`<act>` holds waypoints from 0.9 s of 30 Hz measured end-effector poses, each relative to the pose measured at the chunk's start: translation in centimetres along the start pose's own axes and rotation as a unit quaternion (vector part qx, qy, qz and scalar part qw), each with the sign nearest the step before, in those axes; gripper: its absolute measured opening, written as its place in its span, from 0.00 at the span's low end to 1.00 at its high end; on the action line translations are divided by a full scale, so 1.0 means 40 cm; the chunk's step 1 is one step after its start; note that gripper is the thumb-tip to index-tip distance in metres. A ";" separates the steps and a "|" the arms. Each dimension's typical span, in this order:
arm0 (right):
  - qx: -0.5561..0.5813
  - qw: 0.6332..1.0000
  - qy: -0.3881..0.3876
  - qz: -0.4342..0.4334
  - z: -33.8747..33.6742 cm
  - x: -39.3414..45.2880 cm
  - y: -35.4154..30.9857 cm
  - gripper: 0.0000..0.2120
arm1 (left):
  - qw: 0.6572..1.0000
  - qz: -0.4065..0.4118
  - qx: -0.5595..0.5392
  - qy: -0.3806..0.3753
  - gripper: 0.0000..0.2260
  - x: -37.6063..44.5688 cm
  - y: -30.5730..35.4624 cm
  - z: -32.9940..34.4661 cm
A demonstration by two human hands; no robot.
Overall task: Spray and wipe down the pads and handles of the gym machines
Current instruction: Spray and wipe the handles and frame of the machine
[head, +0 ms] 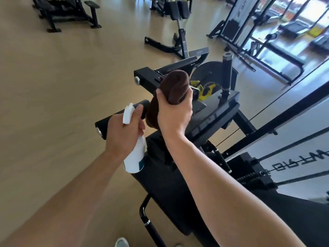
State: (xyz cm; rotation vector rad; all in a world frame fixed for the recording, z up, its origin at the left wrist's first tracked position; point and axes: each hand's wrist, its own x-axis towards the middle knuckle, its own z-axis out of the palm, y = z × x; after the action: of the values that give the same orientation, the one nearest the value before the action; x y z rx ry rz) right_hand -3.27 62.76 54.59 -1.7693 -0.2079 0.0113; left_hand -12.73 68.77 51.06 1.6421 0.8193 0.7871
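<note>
Two hands worked at frame centre. Left hand [124,132] gripped white plastic spray bottle [134,157], fingers curled round its neck, above black cylindrical roller pad [106,122]. At 3 o'clock, right hand [175,113] clutched dark brown bunched cloth [175,88], pressed against black machine frame [147,77].

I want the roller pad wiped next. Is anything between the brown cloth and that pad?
Nothing visible stands between them. The right hand grips the brown cloth, whose lower fold hangs right at the near end of the roller pad. The left hand holds the spray bottle in front of the pad, left of the cloth.
</note>
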 end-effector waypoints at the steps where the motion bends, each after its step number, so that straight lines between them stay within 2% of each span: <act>1: -0.006 1.000 0.010 -0.001 0.000 0.010 -0.004 0.25 | 1.000 -0.002 0.001 -0.006 0.27 0.005 -0.006 -0.001; 4: 0.032 0.998 -0.048 0.027 -0.010 0.065 -0.006 0.15 | 1.000 -0.021 -0.005 -0.020 0.28 0.012 -0.020 0.000; 6: 0.085 0.988 -0.116 0.048 -0.024 0.106 -0.021 0.14 | 0.999 -0.030 -0.007 -0.027 0.28 0.011 -0.021 0.006; 8: 0.120 0.981 -0.148 0.048 -0.027 0.137 -0.037 0.16 | 0.999 -0.041 -0.007 -0.034 0.27 0.008 -0.018 0.019; 11: 0.113 0.986 -0.122 0.026 -0.022 0.136 -0.029 0.14 | 0.997 -0.065 -0.002 -0.034 0.27 -0.003 -0.024 0.038; 15: 0.099 0.987 -0.128 0.004 -0.028 0.127 -0.021 0.12 | 0.995 -0.095 -0.001 -0.024 0.25 -0.030 -0.048 0.056; 21: -0.104 0.974 -0.199 0.017 -0.107 0.034 0.066 0.23 | 0.996 -0.081 -0.021 -0.004 0.22 -0.053 -0.046 0.050; 23: -0.117 0.979 -0.165 0.016 -0.107 0.007 0.086 0.25 | 0.997 -0.073 -0.028 -0.006 0.22 -0.057 -0.040 0.047; 27: -0.065 0.991 -0.115 0.035 -0.068 0.037 0.022 0.20 | 0.997 -0.056 -0.011 -0.053 0.22 -0.048 -0.019 0.039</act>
State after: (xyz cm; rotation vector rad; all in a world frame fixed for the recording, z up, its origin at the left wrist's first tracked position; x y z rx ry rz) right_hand -1.37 60.17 54.44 -1.9034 -0.3182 0.2592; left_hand -12.58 66.50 49.84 1.5904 0.8173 0.6243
